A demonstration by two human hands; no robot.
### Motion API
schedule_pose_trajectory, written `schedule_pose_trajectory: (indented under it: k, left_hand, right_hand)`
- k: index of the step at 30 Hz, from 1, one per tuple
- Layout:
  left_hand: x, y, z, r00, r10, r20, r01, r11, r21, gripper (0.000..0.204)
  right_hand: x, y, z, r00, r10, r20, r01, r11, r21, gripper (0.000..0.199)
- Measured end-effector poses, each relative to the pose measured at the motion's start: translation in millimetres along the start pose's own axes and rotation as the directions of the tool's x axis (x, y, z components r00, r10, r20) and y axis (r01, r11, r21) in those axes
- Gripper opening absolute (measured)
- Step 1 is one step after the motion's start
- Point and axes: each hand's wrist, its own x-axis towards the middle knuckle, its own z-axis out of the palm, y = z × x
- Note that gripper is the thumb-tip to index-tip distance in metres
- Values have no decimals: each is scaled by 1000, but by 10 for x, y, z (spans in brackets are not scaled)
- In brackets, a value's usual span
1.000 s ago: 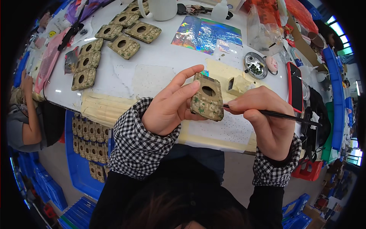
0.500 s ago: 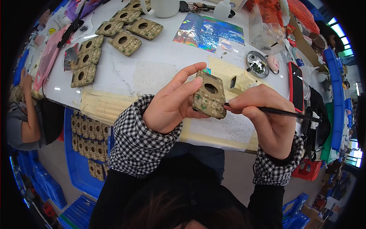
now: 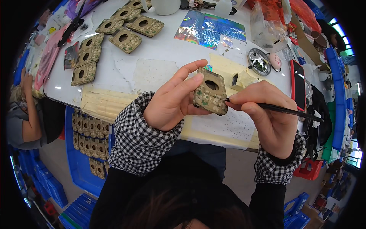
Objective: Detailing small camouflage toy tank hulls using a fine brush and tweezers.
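Note:
My left hand point(image 3: 173, 99) holds up a camouflage-patterned rectangular plate point(image 3: 210, 92) with a round hole, thumb and fingers pinching its edges. In my right hand point(image 3: 268, 116) is a thin dark brush point(image 3: 282, 110), its tip touching the plate's right edge. Both hands hover over the near edge of the white table point(image 3: 152, 49). Checked cuffs cover both wrists.
Several more camouflage plates point(image 3: 110, 38) lie at the table's far left, and more fill a blue crate point(image 3: 82, 160) below. A holographic sheet point(image 3: 207, 28), a small metal dish point(image 3: 259, 62), a red phone point(image 3: 298, 84) and a white cup point(image 3: 164, 5) sit farther back. Another person point(image 3: 26, 114) sits at the left.
The plate has tilted slightly in my left hand and the brush tip has shifted along its right edge. Both hands stay in about the same place.

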Motion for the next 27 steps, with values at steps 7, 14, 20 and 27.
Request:
schedule_pose_trajectory:
  k: [7, 14, 20, 27]
  left_hand:
    - [-10, 18, 20, 1000, -8, -16, 8, 1000, 1, 54]
    - [2, 3, -13, 1000, -7, -3, 7, 1000, 11, 54]
    - [5, -6, -15, 1000, -8, -18, 8, 1000, 8, 53]
    - [11, -11, -33, 1000, -10, -7, 10, 1000, 9, 53]
  right_hand:
    - [6, -37, -24, 998, 23, 52, -23, 1000, -12, 19]
    - [-15, -15, -26, 994, 89, 65, -92, 995, 46, 18]
    - [-17, -7, -17, 994, 91, 66, -94, 995, 46, 18]
    - [-7, -17, -23, 994, 89, 71, -91, 995, 31, 19]
